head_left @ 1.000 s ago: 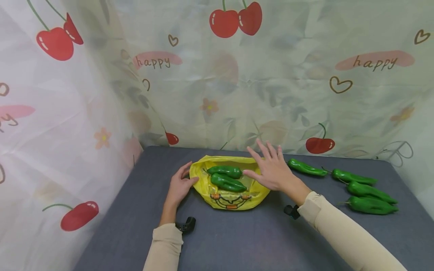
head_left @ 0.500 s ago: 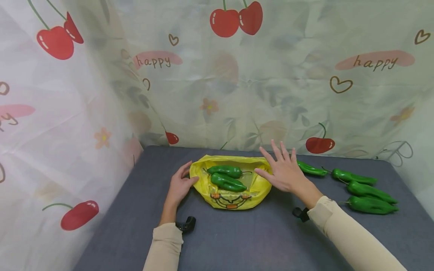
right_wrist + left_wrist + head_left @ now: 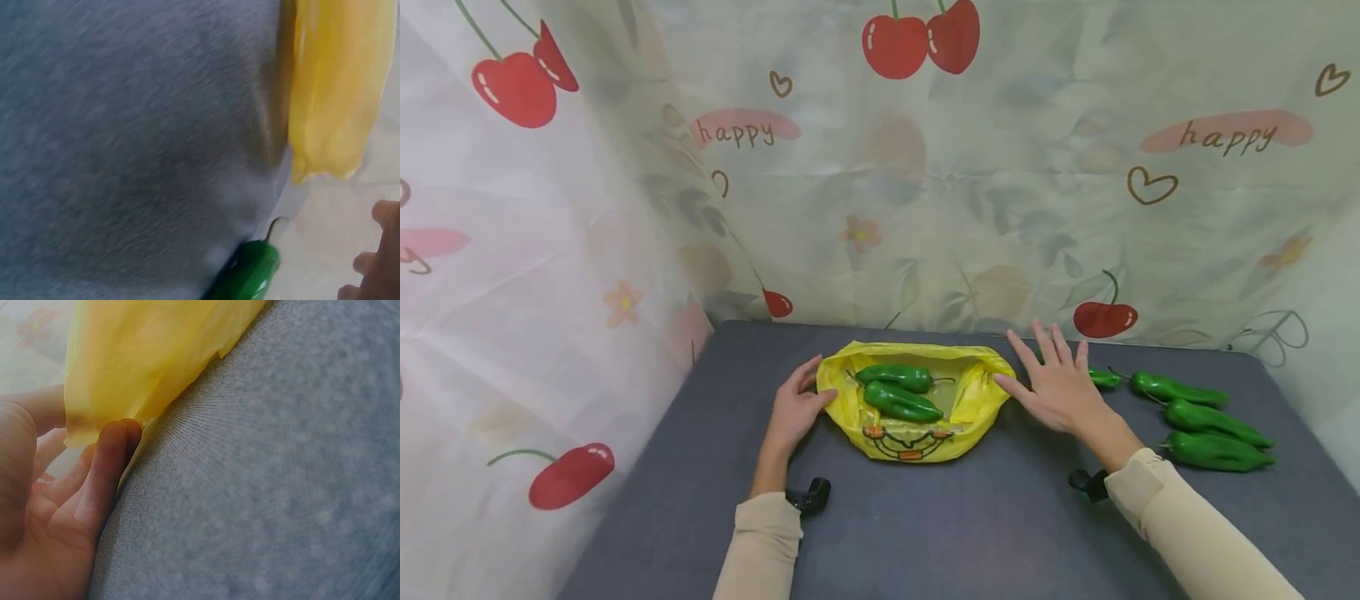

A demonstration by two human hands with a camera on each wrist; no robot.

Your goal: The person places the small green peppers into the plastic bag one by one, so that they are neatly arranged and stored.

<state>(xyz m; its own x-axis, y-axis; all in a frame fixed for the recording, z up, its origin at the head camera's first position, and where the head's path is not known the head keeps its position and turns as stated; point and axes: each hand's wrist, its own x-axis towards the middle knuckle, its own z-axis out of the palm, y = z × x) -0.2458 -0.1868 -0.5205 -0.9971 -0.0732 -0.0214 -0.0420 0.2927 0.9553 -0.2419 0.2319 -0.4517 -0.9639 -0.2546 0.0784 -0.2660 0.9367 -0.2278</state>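
Note:
A yellow plastic bag (image 3: 842, 412) lies on the table with its mouth spread towards me. Two green peppers (image 3: 902, 403) rest inside it, one behind the other. At the bag's left edge my left hand (image 3: 796, 408) pinches the plastic; the left wrist view shows fingers (image 3: 106, 462) at a corner of the bag (image 3: 137, 362). My right hand (image 3: 1063, 392) is held with fingers spread just beyond the bag's right edge, holding nothing. It partly hides a green pepper (image 3: 1105, 379) behind it. In the right wrist view, fingertips (image 3: 382, 262) are apart from the bag (image 3: 340, 81).
To the right on the grey tabletop (image 3: 955, 533) lie more green peppers: one at the back (image 3: 1176, 389), one in the middle (image 3: 1213, 422) and one nearest me (image 3: 1217, 451). A printed curtain (image 3: 985, 167) stands behind and at the left.
My right hand has moved right, from over the bag's mouth to beyond its right edge, and that edge has spread slightly right. My left hand stays at the left edge.

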